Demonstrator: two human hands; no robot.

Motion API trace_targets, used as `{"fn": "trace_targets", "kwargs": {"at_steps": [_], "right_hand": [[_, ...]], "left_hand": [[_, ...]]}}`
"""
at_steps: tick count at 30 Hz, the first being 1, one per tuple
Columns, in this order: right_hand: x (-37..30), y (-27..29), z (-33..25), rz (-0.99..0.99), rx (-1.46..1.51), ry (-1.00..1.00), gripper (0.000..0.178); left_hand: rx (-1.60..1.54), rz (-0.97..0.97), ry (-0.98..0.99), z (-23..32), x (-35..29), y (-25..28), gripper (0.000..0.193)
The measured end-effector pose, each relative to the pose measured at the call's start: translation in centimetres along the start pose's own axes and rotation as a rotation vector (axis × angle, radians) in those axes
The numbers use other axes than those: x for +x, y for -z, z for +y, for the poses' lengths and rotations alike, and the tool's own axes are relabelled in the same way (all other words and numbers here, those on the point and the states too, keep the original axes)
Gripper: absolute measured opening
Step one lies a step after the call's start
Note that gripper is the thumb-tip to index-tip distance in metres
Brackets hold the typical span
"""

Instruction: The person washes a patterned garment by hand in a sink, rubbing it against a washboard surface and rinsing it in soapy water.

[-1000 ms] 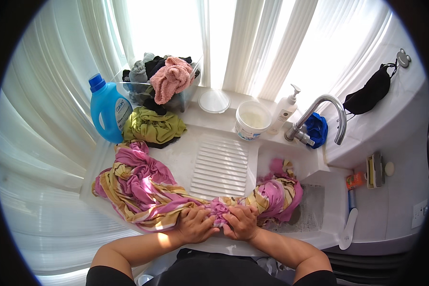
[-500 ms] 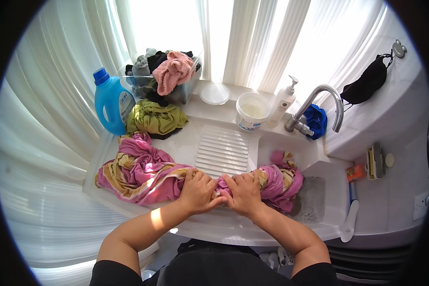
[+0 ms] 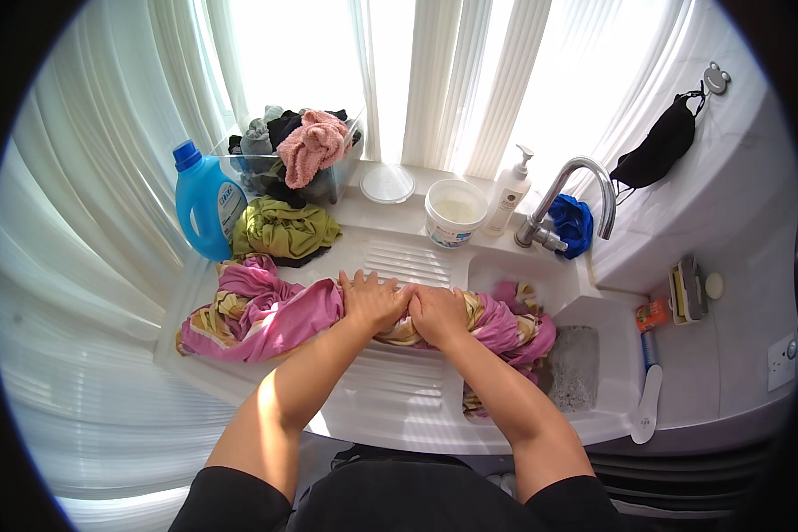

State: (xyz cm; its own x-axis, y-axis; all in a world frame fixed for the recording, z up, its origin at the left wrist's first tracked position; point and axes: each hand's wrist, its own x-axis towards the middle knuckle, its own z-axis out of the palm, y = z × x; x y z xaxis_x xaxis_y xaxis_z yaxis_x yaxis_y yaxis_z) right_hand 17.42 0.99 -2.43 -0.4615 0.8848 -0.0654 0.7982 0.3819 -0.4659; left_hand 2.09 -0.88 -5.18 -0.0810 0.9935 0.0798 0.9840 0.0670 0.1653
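Cloth (image 3: 306,315) is one long piece, pink with yellow-tan and white bands, bunched and rope-like in the middle. Lies across the ridged washboard (image 3: 406,260) of the white sink unit (image 3: 390,434): left end heaped in loose folds, right end slumped into the basin (image 3: 625,390). Thin, soft woven look, deep creases; sunlit patches on the pink. Left hand (image 3: 374,303) flat on it, fingers spread, pointing away from the body. Right hand (image 3: 436,312) just beside, thumb side meeting left thumb, fingers bent over the cloth; tips hidden, can't tell if they pinch. Washboard ribs are straight, parallel, moulded in. Beyond the left heap: crumpled olive-green cloth (image 3: 288,229), smooth folds, next to a glossy blue plastic jug (image 3: 206,206) with moulded handle. Clear plastic bin behind, piled with dark and grey laundry, nubbly pink towel (image 3: 313,146) on top. Back ledge: round white tub (image 3: 453,232), translucent disc lid (image 3: 387,184), white pump bottle (image 3: 507,199). Curved chrome tap (image 3: 607,208) on the right.
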Motion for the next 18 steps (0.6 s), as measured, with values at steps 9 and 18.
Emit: {"fn": "trace_targets", "kwargs": {"at_steps": [9, 18], "right_hand": [[-8.4, -5.1, 1.5, 0.665, -0.113, 0.598, 0.016], [-0.9, 0.6, -0.3, -0.166, 0.011, 0.015, 0.038]], "left_hand": [[-0.382, 0.511, -0.604, -0.3, -10.4, 1.5, 0.025], [-0.052, 0.035, -0.135, -0.5, -2.4, 1.5, 0.056]]}}
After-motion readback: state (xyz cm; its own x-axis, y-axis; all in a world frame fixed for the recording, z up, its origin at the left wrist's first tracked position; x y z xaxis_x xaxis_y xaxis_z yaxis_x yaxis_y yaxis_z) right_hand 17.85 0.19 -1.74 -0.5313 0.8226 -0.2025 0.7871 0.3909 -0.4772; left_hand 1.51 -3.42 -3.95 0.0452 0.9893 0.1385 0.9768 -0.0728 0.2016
